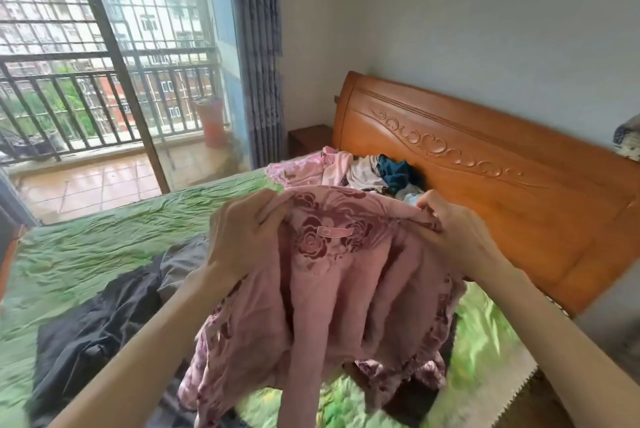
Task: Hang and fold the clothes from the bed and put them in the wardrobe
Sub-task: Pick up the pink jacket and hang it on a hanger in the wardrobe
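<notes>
I hold a pink garment with a dark rose pattern (332,289) up above the bed, its inside and a small pink label facing me. My left hand (242,230) grips its top edge on the left, and my right hand (460,230) grips the top edge on the right. The cloth hangs down between my forearms, its sleeves dangling. A dark grey and black garment (104,323) lies spread on the green bedsheet (86,247) to the left. A pile of clothes (363,171), pink, white and dark teal, sits by the headboard.
The carved wooden headboard (485,164) runs along the right against a pale wall. A small wooden nightstand (308,140) stands beyond the bed's far corner. A glass sliding door (114,81) with a grey curtain (259,56) opens onto a railed balcony.
</notes>
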Motion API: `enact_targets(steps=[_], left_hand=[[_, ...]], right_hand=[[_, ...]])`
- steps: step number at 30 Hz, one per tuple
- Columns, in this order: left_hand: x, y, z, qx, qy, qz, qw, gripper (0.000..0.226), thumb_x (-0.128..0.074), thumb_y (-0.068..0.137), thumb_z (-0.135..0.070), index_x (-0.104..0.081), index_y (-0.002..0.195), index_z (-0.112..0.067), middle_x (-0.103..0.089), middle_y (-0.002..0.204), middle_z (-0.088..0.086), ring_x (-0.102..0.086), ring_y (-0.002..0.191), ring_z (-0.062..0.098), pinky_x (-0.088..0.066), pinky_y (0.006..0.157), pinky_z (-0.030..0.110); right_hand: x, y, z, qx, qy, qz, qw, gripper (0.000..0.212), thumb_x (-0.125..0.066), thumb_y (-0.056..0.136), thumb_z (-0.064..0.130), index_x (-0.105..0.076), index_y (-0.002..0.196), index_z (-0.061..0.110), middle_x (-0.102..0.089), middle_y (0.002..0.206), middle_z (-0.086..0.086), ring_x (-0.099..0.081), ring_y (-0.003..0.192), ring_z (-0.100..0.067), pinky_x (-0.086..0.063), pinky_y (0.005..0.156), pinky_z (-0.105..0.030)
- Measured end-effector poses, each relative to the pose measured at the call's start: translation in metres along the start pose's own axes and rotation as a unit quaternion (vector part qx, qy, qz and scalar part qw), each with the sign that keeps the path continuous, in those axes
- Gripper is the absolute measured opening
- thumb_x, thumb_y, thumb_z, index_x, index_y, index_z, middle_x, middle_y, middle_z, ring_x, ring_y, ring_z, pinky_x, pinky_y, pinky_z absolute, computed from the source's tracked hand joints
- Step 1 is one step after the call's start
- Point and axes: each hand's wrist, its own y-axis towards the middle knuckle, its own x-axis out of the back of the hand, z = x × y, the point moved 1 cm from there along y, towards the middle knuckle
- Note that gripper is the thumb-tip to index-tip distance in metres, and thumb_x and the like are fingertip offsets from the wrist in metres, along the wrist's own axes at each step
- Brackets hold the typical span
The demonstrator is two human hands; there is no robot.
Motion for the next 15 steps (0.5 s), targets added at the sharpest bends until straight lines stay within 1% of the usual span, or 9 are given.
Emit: enact_targets(steps=[1, 3, 5, 6, 7, 9, 11, 13, 15], left_hand=[[0.003, 0.003, -0.006, -0.006, 0.013, -0.006, 1.000, 0.045, -0.067, 0.097, -0.052, -0.049, 0.067, -0.024, -0.059, 0.063, -0.011, -0.050, 0.055, 0.003, -0.048, 0.057, 0.030], [0.010, 0.006, -0.018, -0.021, 0.039, -0.017, 0.999, 0.042, -0.064, 0.097, -0.056, -0.056, 0.070, -0.025, -0.063, 0.068, -0.014, -0.057, 0.058, 0.002, -0.051, 0.058, 0.031], [0.019, 0.005, -0.033, -0.043, 0.056, -0.017, 0.997, 0.036, -0.062, 0.098, -0.057, -0.058, 0.071, -0.034, -0.066, 0.073, -0.020, -0.062, 0.062, 0.000, -0.054, 0.060, 0.030], [0.023, 0.003, -0.041, -0.053, 0.059, -0.014, 0.997, 0.034, -0.062, 0.099, -0.056, -0.057, 0.070, -0.039, -0.066, 0.072, -0.021, -0.062, 0.062, -0.001, -0.055, 0.060, 0.030], [0.027, 0.001, -0.048, -0.058, 0.063, -0.010, 0.996, 0.034, -0.061, 0.099, -0.057, -0.057, 0.071, -0.039, -0.065, 0.068, -0.019, -0.062, 0.061, 0.000, -0.055, 0.060, 0.031], [0.034, -0.008, -0.060, -0.056, 0.075, -0.008, 0.996, 0.039, -0.058, 0.100, -0.060, -0.060, 0.073, -0.031, -0.062, 0.061, -0.015, -0.063, 0.060, 0.003, -0.055, 0.061, 0.034], [0.041, -0.022, -0.067, -0.044, 0.080, -0.004, 0.996, 0.042, -0.058, 0.100, -0.060, -0.065, 0.076, -0.026, -0.064, 0.061, -0.013, -0.065, 0.061, 0.008, -0.055, 0.062, 0.037], [0.048, -0.039, -0.070, -0.033, 0.087, -0.007, 0.996, 0.040, -0.060, 0.100, -0.057, -0.066, 0.077, -0.025, -0.066, 0.061, -0.013, -0.066, 0.060, 0.009, -0.055, 0.061, 0.036], [0.053, -0.054, -0.072, -0.020, 0.091, -0.006, 0.996, 0.043, -0.060, 0.100, -0.056, -0.063, 0.073, -0.023, -0.063, 0.057, -0.012, -0.063, 0.055, 0.009, -0.052, 0.058, 0.034]], right_hand=[[0.015, -0.005, 0.001, 0.018, 0.002, 0.019, 1.000, 0.045, -0.051, 0.092, 0.074, -0.055, 0.099, 0.029, -0.062, 0.074, 0.014, -0.060, 0.064, -0.014, -0.039, 0.050, -0.028], [0.041, -0.019, 0.007, 0.040, 0.011, 0.050, 0.998, 0.060, -0.045, 0.091, 0.081, -0.059, 0.088, 0.024, -0.064, 0.073, 0.008, -0.060, 0.064, -0.015, -0.048, 0.056, -0.038], [0.061, -0.034, 0.018, 0.053, 0.032, 0.053, 0.997, 0.061, -0.046, 0.094, 0.078, -0.052, 0.074, 0.021, -0.055, 0.065, 0.005, -0.052, 0.058, -0.015, -0.046, 0.055, -0.041], [0.067, -0.040, 0.024, 0.052, 0.045, 0.047, 0.997, 0.061, -0.047, 0.096, 0.074, -0.047, 0.070, 0.019, -0.050, 0.061, 0.004, -0.048, 0.055, -0.016, -0.044, 0.053, -0.041], [0.072, -0.047, 0.030, 0.043, 0.058, 0.041, 0.997, 0.059, -0.050, 0.098, 0.069, -0.043, 0.069, 0.018, -0.047, 0.058, 0.003, -0.044, 0.053, -0.014, -0.041, 0.053, -0.040], [0.078, -0.059, 0.041, 0.014, 0.071, 0.042, 0.996, 0.050, -0.054, 0.098, 0.060, -0.042, 0.069, 0.021, -0.046, 0.057, 0.006, -0.043, 0.052, -0.011, -0.038, 0.051, -0.037], [0.082, -0.071, 0.050, -0.004, 0.066, 0.044, 0.997, 0.039, -0.056, 0.096, 0.056, -0.049, 0.073, 0.025, -0.052, 0.060, 0.009, -0.050, 0.055, -0.008, -0.038, 0.051, -0.034], [0.084, -0.082, 0.061, -0.014, 0.060, 0.028, 0.998, 0.034, -0.057, 0.094, 0.055, -0.058, 0.081, 0.025, -0.059, 0.065, 0.008, -0.056, 0.061, -0.006, -0.043, 0.052, -0.037], [0.085, -0.094, 0.074, -0.026, 0.057, 0.004, 0.998, 0.031, -0.061, 0.092, 0.051, -0.062, 0.084, 0.021, -0.062, 0.068, 0.006, -0.058, 0.065, -0.013, -0.047, 0.055, -0.040]])
